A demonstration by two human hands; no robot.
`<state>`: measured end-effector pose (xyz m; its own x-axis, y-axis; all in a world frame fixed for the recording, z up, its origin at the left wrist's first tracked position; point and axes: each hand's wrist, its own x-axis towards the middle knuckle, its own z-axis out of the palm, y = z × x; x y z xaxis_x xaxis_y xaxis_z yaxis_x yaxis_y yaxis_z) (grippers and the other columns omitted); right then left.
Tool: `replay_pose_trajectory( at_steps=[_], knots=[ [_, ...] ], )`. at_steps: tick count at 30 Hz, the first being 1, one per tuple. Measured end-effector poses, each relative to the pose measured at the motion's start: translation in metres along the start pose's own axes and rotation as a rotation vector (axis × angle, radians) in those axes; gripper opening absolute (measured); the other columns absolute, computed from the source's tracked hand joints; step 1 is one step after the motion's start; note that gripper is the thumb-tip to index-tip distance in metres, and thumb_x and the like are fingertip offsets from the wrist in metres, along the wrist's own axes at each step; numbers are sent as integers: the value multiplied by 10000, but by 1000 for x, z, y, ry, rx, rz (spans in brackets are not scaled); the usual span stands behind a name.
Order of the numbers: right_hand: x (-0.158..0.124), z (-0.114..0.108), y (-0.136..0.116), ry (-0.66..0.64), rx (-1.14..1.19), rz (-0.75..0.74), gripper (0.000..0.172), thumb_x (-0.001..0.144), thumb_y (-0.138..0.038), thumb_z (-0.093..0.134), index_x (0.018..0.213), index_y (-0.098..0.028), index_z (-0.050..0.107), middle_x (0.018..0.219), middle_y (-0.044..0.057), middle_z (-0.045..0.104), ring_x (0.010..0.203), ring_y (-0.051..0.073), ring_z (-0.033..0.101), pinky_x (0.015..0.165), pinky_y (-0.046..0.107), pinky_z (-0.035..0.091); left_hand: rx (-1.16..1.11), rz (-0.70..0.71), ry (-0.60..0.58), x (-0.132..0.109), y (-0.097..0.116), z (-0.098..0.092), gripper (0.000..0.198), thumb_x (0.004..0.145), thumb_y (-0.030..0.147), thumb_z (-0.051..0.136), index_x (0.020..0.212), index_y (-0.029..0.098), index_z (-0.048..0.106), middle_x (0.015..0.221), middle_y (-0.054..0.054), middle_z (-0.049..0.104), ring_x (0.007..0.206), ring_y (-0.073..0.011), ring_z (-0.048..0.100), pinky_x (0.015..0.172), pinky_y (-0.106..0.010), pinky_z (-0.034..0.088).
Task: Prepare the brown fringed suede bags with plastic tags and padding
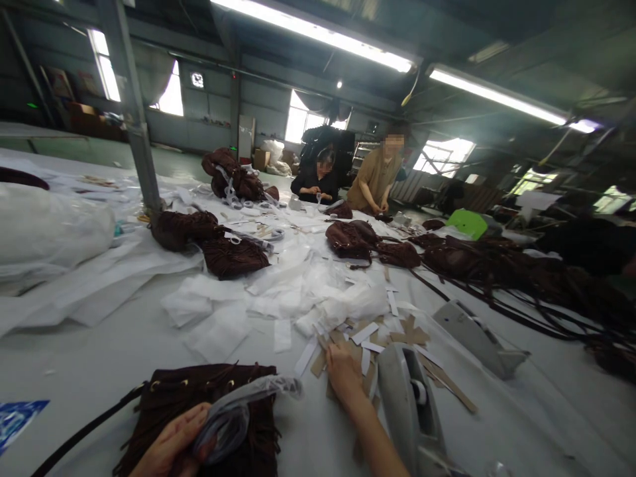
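Workroom walls (pixel 206 105) are being lit by long tube lights (pixel 322 30), and below them a broad white table (pixel 89 351) is being taken up by brown bags (pixel 236 255), with two people (pixel 372 179) being kept busy at its far side. White sheets (pixel 218 331) are being left scattered across the middle. Nearest, one fringed bag (pixel 169 397) is being laid out flat; just right of the right arm, a grey tape dispenser (pixel 397 384) is being kept. Progress is being judged as partway: a grey coil (pixel 226 430) is already being enclosed in clear plastic, while the card strips (pixel 365 333) are being left loose in a pile. Above the fringed bag, the coil is being pinched between the left hand's (pixel 173 437) thumb and fingers, its loops being held right of the fingertips. Card strips are being touched by the right hand (pixel 345 371), its fingers curled; whether one is being pinched cannot be told.
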<state>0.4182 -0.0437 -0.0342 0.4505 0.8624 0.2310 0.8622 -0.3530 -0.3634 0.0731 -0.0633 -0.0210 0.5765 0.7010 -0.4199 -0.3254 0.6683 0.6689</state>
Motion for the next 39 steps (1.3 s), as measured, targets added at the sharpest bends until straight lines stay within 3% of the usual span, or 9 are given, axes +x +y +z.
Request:
replay_pose_trajectory(
  at_steps=[5, 8, 15, 20, 24, 28, 32, 35, 39],
  knots=[
    [-4, -17, -16, 153, 165, -61, 283, 902, -300, 369, 805, -192, 611, 898, 130, 633, 941, 287, 535, 886, 423, 359, -33, 58, 58, 1, -5, -1, 420, 710, 540, 717, 727, 174, 510, 638, 33, 595, 224, 47, 249, 245, -97, 127],
    [-8, -33, -24, 224, 323, -36, 332, 889, -446, 392, 806, -200, 599, 891, 107, 630, 920, 268, 540, 883, 405, 378, -24, 67, 57, 1, -6, 1, 435, 699, 547, 722, 707, 166, 512, 631, 32, 589, 229, 50, 253, 247, -92, 135],
    [-13, -54, -23, 177, 755, 202, 458, 824, -636, 410, 840, -200, 549, 685, 29, 599, 598, 187, 555, 583, 322, 459, -4, 49, 17, -5, -1, 6, 421, 700, 551, 719, 738, 178, 525, 634, 31, 593, 251, 39, 239, 246, -109, 232],
    [-19, -60, -26, 31, 989, 276, 486, 827, -668, 400, 905, -204, 519, 546, -91, 385, 375, 79, 320, 367, 218, 291, 13, 46, 40, -11, 3, 12, 412, 705, 536, 718, 715, 182, 508, 624, 31, 596, 259, 32, 239, 249, -110, 271],
    [-41, -55, -32, -57, 991, 276, 559, 765, -714, 483, 979, -202, 549, 499, -122, 313, 356, 74, 260, 353, 204, 240, -7, 60, 37, -10, 1, 13, 411, 697, 534, 722, 710, 187, 503, 609, 48, 574, 247, 27, 244, 239, -108, 256],
    [-69, -46, -30, -114, 869, 233, 459, 656, -621, 683, 834, -200, 637, 551, -41, 539, 481, 136, 489, 457, 242, 395, -28, 113, 17, -9, 0, 14, 396, 741, 531, 683, 715, 179, 502, 618, 59, 559, 250, 37, 207, 242, -99, 223],
    [-93, -39, -23, -200, 672, 195, 507, 687, -673, 601, 846, -196, 663, 613, 7, 629, 556, 201, 580, 541, 302, 467, -15, 105, -35, -9, 0, 11, 389, 752, 524, 672, 715, 181, 492, 646, 59, 562, 261, 36, 202, 248, -108, 245],
    [-110, -33, -20, -169, 580, 129, 578, 719, -742, 498, 739, -183, 646, 676, 35, 645, 663, 215, 602, 627, 307, 480, 7, 110, -61, -9, 0, 9, 372, 771, 510, 660, 718, 183, 489, 633, 68, 544, 268, 34, 198, 256, -110, 254],
    [-141, -16, -23, -217, 706, 201, 623, 675, -802, 486, 702, -197, 630, 489, -15, 559, 489, 172, 540, 500, 266, 441, 18, 135, -62, -11, 1, 10, 349, 809, 497, 621, 733, 186, 483, 651, 67, 540, 277, 31, 214, 269, -108, 248]
  ],
)
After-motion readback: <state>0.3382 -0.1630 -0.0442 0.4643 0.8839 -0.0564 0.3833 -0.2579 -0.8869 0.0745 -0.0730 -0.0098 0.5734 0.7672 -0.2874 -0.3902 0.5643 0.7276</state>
